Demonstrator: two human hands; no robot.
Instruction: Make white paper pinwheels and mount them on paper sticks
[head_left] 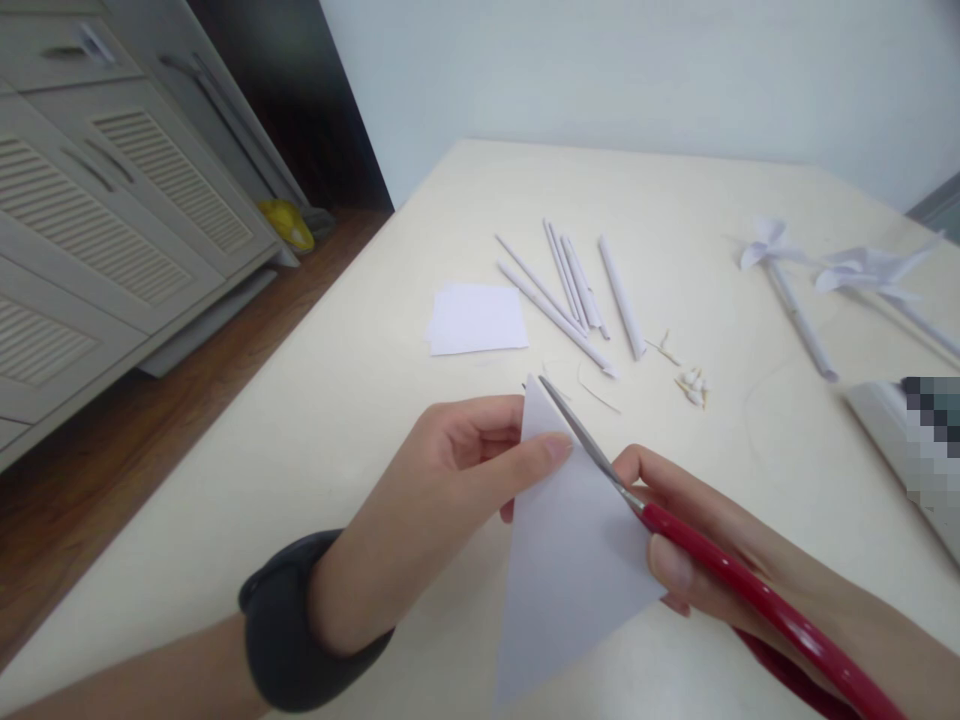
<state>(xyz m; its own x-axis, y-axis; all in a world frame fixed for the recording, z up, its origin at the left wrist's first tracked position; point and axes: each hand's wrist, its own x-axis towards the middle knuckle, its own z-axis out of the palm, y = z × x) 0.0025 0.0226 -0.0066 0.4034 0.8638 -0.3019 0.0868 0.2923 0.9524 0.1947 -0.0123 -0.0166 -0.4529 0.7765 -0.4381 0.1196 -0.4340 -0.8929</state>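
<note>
Cream table [315,420] — paper rolls [570,295], white sheets [477,318] beyond folded paper [570,550], scissors [675,530].

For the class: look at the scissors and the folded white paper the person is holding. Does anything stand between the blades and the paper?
Nothing visible does. The left hand pinches the folded paper near its top corner, and the red-handled scissors in the right hand already lie along its right edge, blades at the paper. The left thumb sits close beside the blades.

Cream table [315,420]: paper rolls [570,295], sheets [477,319]
</note>
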